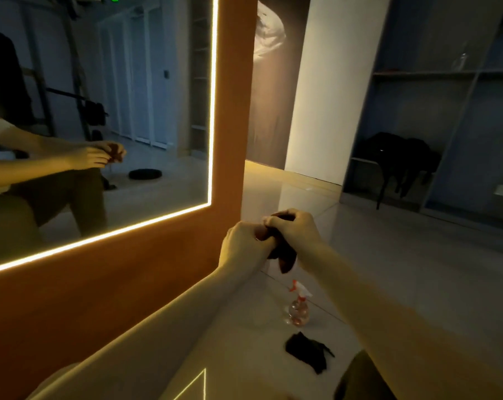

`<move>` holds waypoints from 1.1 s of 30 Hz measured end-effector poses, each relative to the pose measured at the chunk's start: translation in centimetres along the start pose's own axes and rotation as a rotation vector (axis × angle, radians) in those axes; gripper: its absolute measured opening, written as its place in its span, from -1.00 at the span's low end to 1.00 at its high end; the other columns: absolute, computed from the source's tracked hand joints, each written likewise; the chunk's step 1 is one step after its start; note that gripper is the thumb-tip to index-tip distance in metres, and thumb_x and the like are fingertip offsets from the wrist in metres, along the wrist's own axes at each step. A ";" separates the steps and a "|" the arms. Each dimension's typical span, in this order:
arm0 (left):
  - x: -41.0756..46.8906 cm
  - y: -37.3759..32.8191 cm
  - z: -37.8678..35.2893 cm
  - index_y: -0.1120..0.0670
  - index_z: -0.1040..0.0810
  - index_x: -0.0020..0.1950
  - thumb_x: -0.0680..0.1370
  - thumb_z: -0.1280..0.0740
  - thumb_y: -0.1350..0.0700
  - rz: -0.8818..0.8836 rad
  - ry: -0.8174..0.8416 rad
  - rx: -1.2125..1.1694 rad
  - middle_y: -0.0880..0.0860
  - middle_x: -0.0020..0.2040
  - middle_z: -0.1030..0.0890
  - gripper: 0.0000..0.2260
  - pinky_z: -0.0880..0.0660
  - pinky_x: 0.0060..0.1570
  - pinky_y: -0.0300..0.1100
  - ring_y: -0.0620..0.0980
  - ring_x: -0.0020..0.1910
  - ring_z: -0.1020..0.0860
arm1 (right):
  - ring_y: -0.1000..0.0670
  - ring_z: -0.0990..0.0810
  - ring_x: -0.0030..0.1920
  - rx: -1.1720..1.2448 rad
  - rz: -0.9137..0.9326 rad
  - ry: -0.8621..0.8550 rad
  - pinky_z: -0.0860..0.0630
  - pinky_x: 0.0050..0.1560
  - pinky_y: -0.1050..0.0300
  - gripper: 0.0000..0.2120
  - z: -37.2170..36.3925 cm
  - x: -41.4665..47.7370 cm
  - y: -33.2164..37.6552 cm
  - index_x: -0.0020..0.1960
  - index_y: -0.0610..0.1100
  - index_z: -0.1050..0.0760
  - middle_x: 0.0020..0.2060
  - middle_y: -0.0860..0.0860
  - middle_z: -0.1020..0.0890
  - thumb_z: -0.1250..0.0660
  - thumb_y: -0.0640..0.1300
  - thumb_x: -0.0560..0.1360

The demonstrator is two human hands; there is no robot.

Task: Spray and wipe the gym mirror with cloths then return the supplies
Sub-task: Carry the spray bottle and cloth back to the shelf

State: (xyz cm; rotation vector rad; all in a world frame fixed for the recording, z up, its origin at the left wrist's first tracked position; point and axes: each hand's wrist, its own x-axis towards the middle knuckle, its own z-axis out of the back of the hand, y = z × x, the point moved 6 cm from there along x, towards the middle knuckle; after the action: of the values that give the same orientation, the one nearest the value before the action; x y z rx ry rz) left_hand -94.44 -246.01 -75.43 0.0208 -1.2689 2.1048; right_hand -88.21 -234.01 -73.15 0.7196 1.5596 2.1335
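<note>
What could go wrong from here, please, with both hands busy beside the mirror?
1. The clear plastic spray bottle with the red trigger stands on the glossy tiled floor below the left hand and right hand, which grip a small dark brown cloth; a step might topple it.
2. The crumpled black cloth beside it could slide underfoot.
3. In this dim light, streaks on the large light-edged mirror may go unnoticed.
</note>
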 end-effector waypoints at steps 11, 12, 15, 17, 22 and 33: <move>6.0 10.0 -21.7 0.04 -0.65 0.16 0.63 -0.32 0.03 -0.070 0.413 0.483 0.03 0.15 -0.61 -0.82 -0.43 -0.08 -0.10 0.12 0.11 -0.60 | -0.12 -0.51 -0.35 -0.963 -0.262 0.119 -0.43 -0.32 0.09 -0.91 10.9 10.0 -20.5 -0.23 -0.20 -0.57 -0.34 -0.16 -0.62 -0.31 -0.29 0.41; 5.9 11.2 -23.9 0.03 -0.62 0.25 0.64 -0.32 0.03 -0.105 0.452 0.496 0.02 0.20 -0.58 -0.78 -0.47 -0.01 -0.10 0.10 0.15 -0.58 | -0.10 -0.52 -0.34 -1.008 -0.286 0.161 -0.43 -0.33 0.12 -0.87 11.3 10.7 -22.6 -0.22 -0.18 -0.59 -0.33 -0.12 -0.62 -0.30 -0.32 0.43; 5.4 15.3 -30.7 0.01 -0.52 0.42 0.65 -0.32 0.02 -0.222 0.563 0.537 0.03 0.35 -0.51 -0.67 -0.51 0.23 -0.10 0.04 0.27 -0.52 | -0.11 -0.65 -0.23 -1.094 -0.282 0.269 -0.66 -0.20 0.01 -0.80 11.6 13.4 -28.9 -0.13 -0.09 -0.65 -0.23 -0.05 -0.68 -0.31 -0.32 0.49; 4.9 18.4 -35.1 0.02 -0.50 0.44 0.66 -0.30 -0.02 -0.272 0.666 0.604 0.04 0.44 -0.45 -0.65 -0.44 0.35 -0.04 0.08 0.36 -0.46 | -0.13 -0.66 -0.19 -1.128 -0.272 0.313 -0.68 -0.12 -0.07 -0.84 11.2 15.1 -32.9 -0.10 -0.08 -0.64 -0.19 -0.08 -0.68 -0.32 -0.27 0.54; 3.5 27.0 -43.9 0.06 -0.47 0.44 0.68 -0.22 -0.04 -0.154 0.866 0.715 0.10 0.38 -0.45 -0.64 -0.34 0.35 -0.01 0.14 0.33 -0.41 | -0.14 -0.66 -0.12 -1.077 -0.276 0.335 -0.65 -0.08 -0.07 -0.87 9.3 19.9 -41.1 -0.01 -0.10 -0.59 -0.17 -0.05 -0.64 -0.39 -0.04 0.60; 0.4 34.4 -52.2 0.11 -0.36 0.46 0.69 -0.20 0.07 -0.216 1.060 0.822 0.17 0.42 -0.44 -0.65 -0.32 0.32 0.08 0.22 0.35 -0.38 | -0.05 -0.53 -0.21 -1.004 -0.266 0.360 -0.36 -0.24 0.08 -0.76 6.1 24.5 -48.8 -0.13 -0.02 -0.41 -0.20 0.05 -0.48 -0.29 0.06 0.65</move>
State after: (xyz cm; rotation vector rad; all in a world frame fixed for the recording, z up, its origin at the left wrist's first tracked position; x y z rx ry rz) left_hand -97.28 -214.92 -129.64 -0.4991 0.2182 1.8324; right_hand -102.85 -200.37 -114.11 -0.2051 0.4751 2.4913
